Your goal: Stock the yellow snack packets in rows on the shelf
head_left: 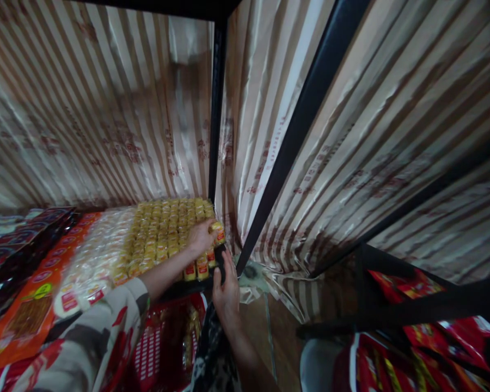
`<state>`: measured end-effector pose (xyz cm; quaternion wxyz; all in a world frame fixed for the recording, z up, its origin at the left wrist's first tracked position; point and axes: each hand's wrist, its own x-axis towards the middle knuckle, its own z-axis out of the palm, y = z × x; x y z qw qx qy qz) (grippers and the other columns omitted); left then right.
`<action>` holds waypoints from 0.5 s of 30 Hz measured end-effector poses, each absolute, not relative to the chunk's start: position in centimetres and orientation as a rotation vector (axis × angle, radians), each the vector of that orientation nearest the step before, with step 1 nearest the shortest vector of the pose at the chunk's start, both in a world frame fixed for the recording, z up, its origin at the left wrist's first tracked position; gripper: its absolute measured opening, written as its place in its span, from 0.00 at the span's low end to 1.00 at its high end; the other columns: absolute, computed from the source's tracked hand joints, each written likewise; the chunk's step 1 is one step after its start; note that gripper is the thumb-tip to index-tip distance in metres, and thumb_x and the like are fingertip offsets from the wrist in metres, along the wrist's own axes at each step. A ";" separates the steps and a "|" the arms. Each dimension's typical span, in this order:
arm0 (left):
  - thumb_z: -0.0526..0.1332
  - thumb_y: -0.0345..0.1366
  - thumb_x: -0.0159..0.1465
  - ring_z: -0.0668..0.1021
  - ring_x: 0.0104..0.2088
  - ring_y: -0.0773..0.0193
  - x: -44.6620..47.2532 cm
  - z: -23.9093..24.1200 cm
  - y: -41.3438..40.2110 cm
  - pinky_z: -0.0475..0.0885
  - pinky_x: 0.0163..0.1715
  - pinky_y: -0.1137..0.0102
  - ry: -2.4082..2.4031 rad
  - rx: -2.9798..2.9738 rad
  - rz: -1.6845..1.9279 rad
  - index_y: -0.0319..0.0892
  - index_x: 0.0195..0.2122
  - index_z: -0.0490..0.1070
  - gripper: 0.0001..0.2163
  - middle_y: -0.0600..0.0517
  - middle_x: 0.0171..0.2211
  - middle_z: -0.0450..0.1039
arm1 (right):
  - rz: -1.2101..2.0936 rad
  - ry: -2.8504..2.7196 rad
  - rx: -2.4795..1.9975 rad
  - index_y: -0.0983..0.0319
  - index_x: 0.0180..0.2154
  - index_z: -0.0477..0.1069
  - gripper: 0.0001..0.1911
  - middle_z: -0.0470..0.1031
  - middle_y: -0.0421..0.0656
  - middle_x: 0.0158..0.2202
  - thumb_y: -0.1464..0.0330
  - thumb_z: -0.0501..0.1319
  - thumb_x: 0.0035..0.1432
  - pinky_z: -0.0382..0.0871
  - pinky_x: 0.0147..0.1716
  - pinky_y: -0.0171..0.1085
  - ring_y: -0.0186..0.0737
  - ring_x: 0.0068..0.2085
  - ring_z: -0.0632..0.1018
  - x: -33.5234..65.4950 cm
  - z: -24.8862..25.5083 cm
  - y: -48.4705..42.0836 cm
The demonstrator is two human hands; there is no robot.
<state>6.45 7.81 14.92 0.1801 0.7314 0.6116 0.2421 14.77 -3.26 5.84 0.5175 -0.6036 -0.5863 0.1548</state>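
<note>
My left hand reaches over the right end of a shelf, its fingers closed on a small yellow plastic-wrapped packet with a red mark. Beneath it, similar yellow packets stand in tight rows up to the shelf's right corner. Just below and to the right, my right hand is open. Its fingers stretch upward against the dark shelf corner, with the thumb apart. I see nothing held in it.
Left of the yellow rows lie clear-wrapped white packs, orange bags and dark bags. A red basket sits below the shelf. A black post slants past the right corner. Red packets lie at lower right.
</note>
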 end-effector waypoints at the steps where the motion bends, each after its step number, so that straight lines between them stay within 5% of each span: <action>1: 0.57 0.38 0.59 0.75 0.42 0.61 6.7 14.7 8.0 0.67 0.43 0.69 1.730 2.083 0.647 0.46 0.51 0.67 0.18 0.50 0.42 0.75 | 0.398 -1.399 -1.446 0.67 0.58 0.57 0.25 0.59 0.52 0.59 0.65 0.45 0.62 0.55 0.58 0.47 0.43 0.60 0.60 14.8 5.6 -3.1; 15: 0.59 0.33 0.55 0.64 0.50 0.56 7.1 10.4 8.8 0.61 0.50 0.66 1.760 2.386 0.594 0.40 0.41 0.72 0.13 0.45 0.45 0.68 | 0.693 -1.336 -1.540 0.71 0.61 0.51 0.30 0.52 0.50 0.63 0.59 0.40 0.63 0.46 0.61 0.42 0.39 0.63 0.54 14.5 2.9 1.1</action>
